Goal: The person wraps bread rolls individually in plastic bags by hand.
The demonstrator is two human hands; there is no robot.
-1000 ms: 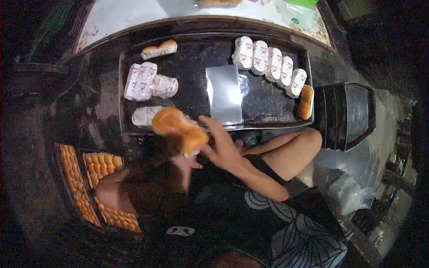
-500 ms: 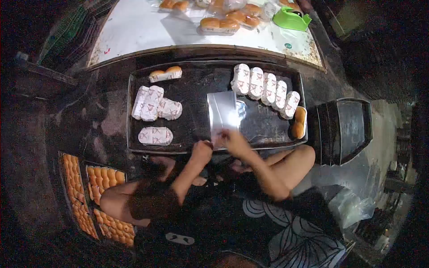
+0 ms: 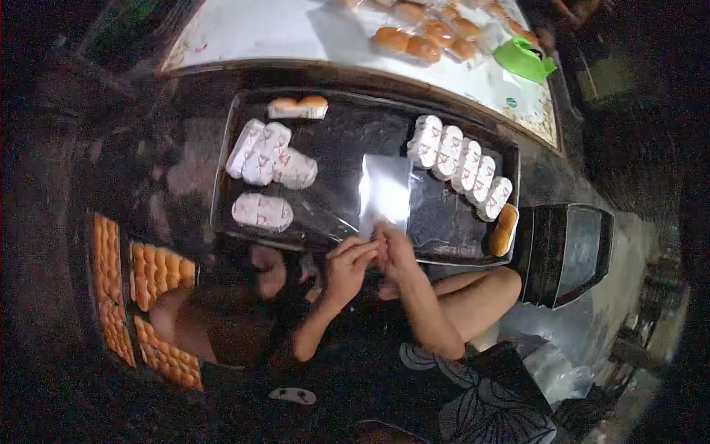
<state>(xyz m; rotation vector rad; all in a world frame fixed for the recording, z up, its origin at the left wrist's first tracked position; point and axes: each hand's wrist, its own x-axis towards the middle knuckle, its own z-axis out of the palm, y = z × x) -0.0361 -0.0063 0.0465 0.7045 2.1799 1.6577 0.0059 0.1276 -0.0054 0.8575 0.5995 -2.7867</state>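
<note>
My left hand and my right hand meet at the near edge of the black tray. Their fingers pinch a thin clear plastic bag that trails up and left over the tray. Just beyond my fingertips lies a shiny stack of clear bags. A row of several paper-wrapped buns stands on the tray's right side. More wrapped buns lie on its left, with one alone near the front.
An unwrapped bun pair sits at the tray's far edge and another bun at its right end. Trays of golden buns are at my left. A white table holds bagged buns and a green tape dispenser. Stacked black trays stand right.
One second ago my left hand held a pair of buns; they are gone from it. Both hands went to the bag stack and now grip a clear bag together.
</note>
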